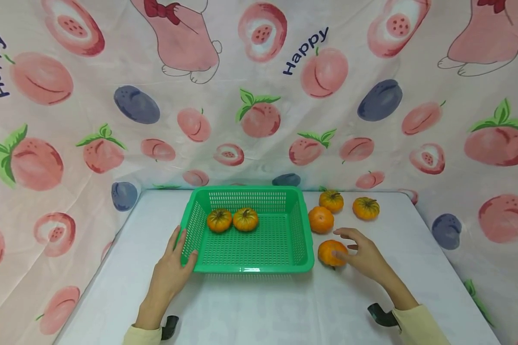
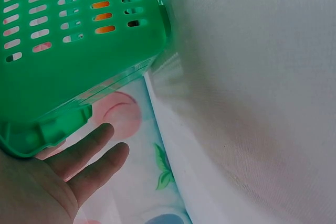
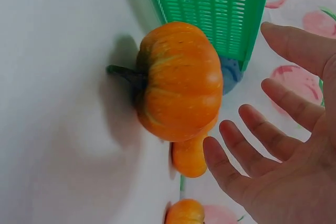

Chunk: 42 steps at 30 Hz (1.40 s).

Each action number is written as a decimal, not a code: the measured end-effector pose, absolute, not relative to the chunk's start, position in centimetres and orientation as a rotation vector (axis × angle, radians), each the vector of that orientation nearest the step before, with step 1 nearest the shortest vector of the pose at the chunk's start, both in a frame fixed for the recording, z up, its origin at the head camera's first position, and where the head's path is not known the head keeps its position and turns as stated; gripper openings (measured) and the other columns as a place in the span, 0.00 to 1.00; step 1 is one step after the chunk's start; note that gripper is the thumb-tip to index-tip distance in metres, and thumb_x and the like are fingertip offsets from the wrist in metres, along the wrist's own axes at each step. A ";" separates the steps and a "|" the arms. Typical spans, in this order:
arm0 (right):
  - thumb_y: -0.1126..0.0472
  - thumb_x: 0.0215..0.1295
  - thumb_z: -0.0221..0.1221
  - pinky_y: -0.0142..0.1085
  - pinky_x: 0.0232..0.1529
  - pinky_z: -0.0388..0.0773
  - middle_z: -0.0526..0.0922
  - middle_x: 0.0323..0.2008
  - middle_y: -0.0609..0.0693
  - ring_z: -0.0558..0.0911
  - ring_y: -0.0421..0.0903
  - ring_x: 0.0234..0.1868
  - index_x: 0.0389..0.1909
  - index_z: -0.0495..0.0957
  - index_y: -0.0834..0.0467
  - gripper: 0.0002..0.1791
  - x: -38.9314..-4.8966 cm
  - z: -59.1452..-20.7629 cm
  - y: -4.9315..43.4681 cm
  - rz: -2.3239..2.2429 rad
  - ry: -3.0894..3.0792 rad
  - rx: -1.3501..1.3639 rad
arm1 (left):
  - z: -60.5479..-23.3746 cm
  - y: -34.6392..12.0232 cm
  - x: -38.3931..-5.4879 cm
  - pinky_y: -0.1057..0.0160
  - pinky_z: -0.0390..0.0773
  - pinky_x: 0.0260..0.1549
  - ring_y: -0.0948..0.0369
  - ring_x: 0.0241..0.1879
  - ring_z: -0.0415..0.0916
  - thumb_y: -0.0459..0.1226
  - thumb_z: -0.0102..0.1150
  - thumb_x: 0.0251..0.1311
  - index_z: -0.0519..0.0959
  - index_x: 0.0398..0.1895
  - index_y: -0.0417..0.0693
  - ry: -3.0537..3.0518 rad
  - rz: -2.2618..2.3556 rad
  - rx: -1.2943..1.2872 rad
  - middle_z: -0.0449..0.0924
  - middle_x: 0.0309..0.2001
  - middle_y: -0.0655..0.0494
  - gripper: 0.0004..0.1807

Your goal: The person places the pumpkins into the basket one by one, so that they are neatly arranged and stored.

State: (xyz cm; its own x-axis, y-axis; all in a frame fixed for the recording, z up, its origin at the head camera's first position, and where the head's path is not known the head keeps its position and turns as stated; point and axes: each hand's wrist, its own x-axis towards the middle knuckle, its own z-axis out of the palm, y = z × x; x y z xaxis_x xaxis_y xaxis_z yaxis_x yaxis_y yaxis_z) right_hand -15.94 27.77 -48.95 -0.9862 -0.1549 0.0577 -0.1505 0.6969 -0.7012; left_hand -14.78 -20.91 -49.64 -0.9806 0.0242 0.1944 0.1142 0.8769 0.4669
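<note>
A green plastic basket [image 1: 250, 266] stands on the white table, with two small orange-and-green pumpkins [image 1: 219, 221] inside toward its back left. My left hand [image 1: 171, 268] rests at the basket's left rim, fingers extended along the outside of the wall; the left wrist view shows the fingers [image 2: 97, 174] fairly straight beside the rim. To the right of the basket, my right hand [image 1: 367, 256] reaches over a small orange pumpkin [image 1: 331, 253]. In the right wrist view this pumpkin [image 3: 181, 82] lies stem toward the table, and the spread fingers [image 3: 262, 129] are apart from it.
Behind that pumpkin, beside the basket's right wall, sit an orange pumpkin [image 1: 321, 220] and another [image 1: 331, 201]; one more [image 1: 366, 209] lies farther right. A fruit-printed cloth [image 1: 259, 163] hangs behind the table. Dark curved pieces [image 1: 382, 315] project near both sleeves.
</note>
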 end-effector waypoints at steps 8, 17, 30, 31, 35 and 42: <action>0.53 0.58 0.70 0.60 0.59 0.73 0.73 0.65 0.59 0.70 0.61 0.65 0.63 0.72 0.56 0.32 -15.2 -49.9 28.1 -1.183 2.889 -0.280 | -49.6 -20.9 -14.7 0.48 0.80 0.30 0.39 0.46 0.81 0.49 0.50 0.70 0.54 0.77 0.42 -2.860 -0.720 -0.106 0.47 0.78 0.45 0.38; 0.58 0.53 0.72 0.65 0.62 0.68 0.67 0.68 0.60 0.67 0.64 0.67 0.66 0.69 0.55 0.38 -15.4 -50.2 28.0 -1.132 2.841 -0.277 | -49.5 -20.9 -14.8 0.45 0.81 0.34 0.39 0.46 0.81 0.49 0.49 0.71 0.54 0.77 0.42 -2.860 -0.730 -0.109 0.46 0.79 0.46 0.38; 0.44 0.52 0.71 0.66 0.58 0.70 0.67 0.67 0.68 0.70 0.67 0.65 0.73 0.56 0.58 0.53 -15.7 -50.8 27.9 -1.016 2.714 -0.031 | -49.3 -20.8 -14.7 0.48 0.80 0.30 0.42 0.42 0.83 0.50 0.49 0.71 0.54 0.77 0.42 -2.863 -0.727 -0.106 0.48 0.78 0.45 0.37; 0.42 0.51 0.71 0.65 0.58 0.71 0.68 0.66 0.68 0.70 0.67 0.64 0.73 0.56 0.58 0.53 -15.8 -51.0 27.9 -1.007 2.710 -0.021 | -49.3 -20.8 -14.7 0.49 0.80 0.30 0.43 0.42 0.83 0.50 0.49 0.71 0.54 0.77 0.43 -2.865 -0.728 -0.105 0.47 0.78 0.45 0.37; 0.39 0.51 0.71 0.62 0.56 0.73 0.70 0.64 0.70 0.72 0.66 0.61 0.73 0.55 0.59 0.55 -15.8 -51.3 28.0 -0.989 2.694 0.006 | -49.4 -20.9 -14.7 0.50 0.80 0.30 0.43 0.42 0.83 0.49 0.49 0.71 0.54 0.77 0.43 -2.866 -0.731 -0.105 0.47 0.79 0.46 0.37; 0.40 0.52 0.70 0.59 0.53 0.76 0.73 0.60 0.69 0.75 0.63 0.56 0.70 0.60 0.61 0.50 -15.8 -51.2 27.9 -0.976 2.695 0.029 | -49.5 -20.9 -14.7 0.49 0.80 0.29 0.43 0.41 0.83 0.50 0.49 0.71 0.54 0.77 0.43 -2.864 -0.736 -0.108 0.47 0.79 0.46 0.37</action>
